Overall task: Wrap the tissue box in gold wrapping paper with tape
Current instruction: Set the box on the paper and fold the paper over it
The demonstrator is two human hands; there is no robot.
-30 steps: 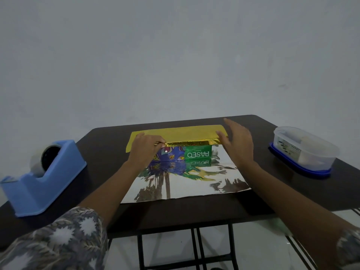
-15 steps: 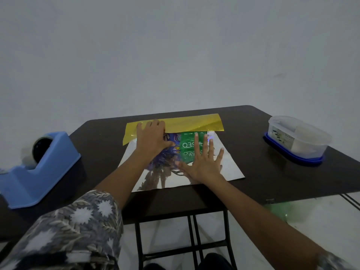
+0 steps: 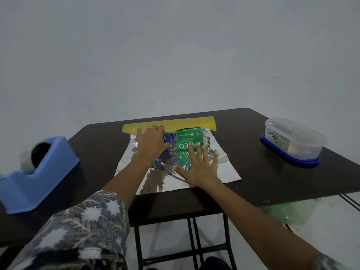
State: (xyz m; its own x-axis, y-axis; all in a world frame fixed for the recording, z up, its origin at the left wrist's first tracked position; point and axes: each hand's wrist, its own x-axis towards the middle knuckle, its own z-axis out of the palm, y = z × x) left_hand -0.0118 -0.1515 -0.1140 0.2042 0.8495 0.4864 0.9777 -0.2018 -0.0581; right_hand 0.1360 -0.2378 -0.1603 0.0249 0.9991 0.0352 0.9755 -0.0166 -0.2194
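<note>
Green-purple cardboard tissue box (image 3: 188, 136) lies mid dark desk (image 3: 272, 178) on gold wrapping paper sheet (image 3: 171, 124), silver side up, gold edge showing behind box. L hand (image 3: 151, 145) flat on box's left part, fingers relaxed, gripping nothing. R hand (image 3: 196, 168) spread flat on paper, fingertips at box front.

The left sleeve (image 3: 78, 230) is loose grey-beige cloth printed with white starburst flowers, pale feathery leaves and dark patches, and it ends near the elbow. From there the forearm is uncovered down to the left hand (image 3: 152, 145). A sliver of the right sleeve (image 3: 329, 263), in what looks like the same print, shows at the bottom corner, the arm uncovered from it to the right hand (image 3: 198, 168).
</note>
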